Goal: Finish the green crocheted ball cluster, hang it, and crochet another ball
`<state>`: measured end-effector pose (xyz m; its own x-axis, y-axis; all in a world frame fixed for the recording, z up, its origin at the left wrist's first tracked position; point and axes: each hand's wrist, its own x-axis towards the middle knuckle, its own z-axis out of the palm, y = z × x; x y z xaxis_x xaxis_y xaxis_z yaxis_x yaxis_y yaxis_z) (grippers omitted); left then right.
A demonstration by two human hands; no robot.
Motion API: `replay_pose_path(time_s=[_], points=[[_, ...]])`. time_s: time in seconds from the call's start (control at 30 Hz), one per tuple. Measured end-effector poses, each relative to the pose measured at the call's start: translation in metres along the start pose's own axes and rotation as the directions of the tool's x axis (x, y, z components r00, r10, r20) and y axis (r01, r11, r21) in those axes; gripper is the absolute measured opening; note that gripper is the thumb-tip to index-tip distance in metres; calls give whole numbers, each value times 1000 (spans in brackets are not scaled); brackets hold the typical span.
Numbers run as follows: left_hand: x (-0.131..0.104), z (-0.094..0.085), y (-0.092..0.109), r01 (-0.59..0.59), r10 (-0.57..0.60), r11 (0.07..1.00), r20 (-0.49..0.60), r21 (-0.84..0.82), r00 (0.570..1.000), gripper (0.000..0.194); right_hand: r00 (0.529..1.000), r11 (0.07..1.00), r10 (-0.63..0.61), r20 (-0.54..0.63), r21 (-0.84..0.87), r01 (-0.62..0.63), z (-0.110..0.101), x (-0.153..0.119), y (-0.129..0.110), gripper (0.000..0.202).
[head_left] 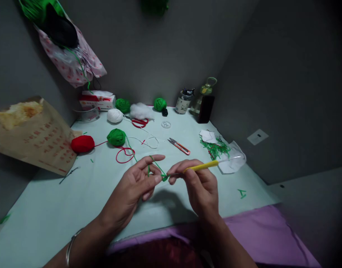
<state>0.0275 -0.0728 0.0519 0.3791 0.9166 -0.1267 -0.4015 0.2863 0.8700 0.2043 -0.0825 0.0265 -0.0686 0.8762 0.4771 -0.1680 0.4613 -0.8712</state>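
Between the thumb and fingers of my left hand [137, 182] is a small green crochet piece [164, 178]. Green yarn [158, 165] loops over the raised index finger and trails back to a green yarn ball [116, 137]. My right hand [200, 184] grips a crochet hook [203, 166] with a yellow handle, its thin metal end pointing left into the green piece. Both hands are close together above the pale table, fingers closed on what they hold. The hook's very tip is hidden in the stitches.
Orange thread snips [179, 146] lie beyond my hands, with red-handled scissors [140, 123] farther back. A red yarn ball [83, 144] rests by a paper bag [38, 136] at left. Green yarn scraps [217, 148] lie at right. A bottle [200, 98] and dark phone [206, 109] stand behind.
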Motion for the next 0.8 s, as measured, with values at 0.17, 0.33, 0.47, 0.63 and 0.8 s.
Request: replay_pose_path(time_s=[0.17,0.33,0.47,0.63,0.8], points=[[5,0,-1,-61,65,996,-59,64,996,46,901,712,-352,254,-552,434,4,1,-10,29],[8,-1,0,77,-75,987,22,-138,997,49,858,532,-386,338,-679,507,4,1,-6,35],[13,-1,5,118,-113,972,37,-202,993,40,973,929,-231,3,-298,222,3,9,-1,27],[16,3,2,19,-21,996,-22,-87,1000,40,997,986,-71,-30,-152,65,9,19,1,21],[16,-1,-3,-13,16,998,-55,55,998,39,994,962,-109,-17,-252,101,11,17,2,24]])
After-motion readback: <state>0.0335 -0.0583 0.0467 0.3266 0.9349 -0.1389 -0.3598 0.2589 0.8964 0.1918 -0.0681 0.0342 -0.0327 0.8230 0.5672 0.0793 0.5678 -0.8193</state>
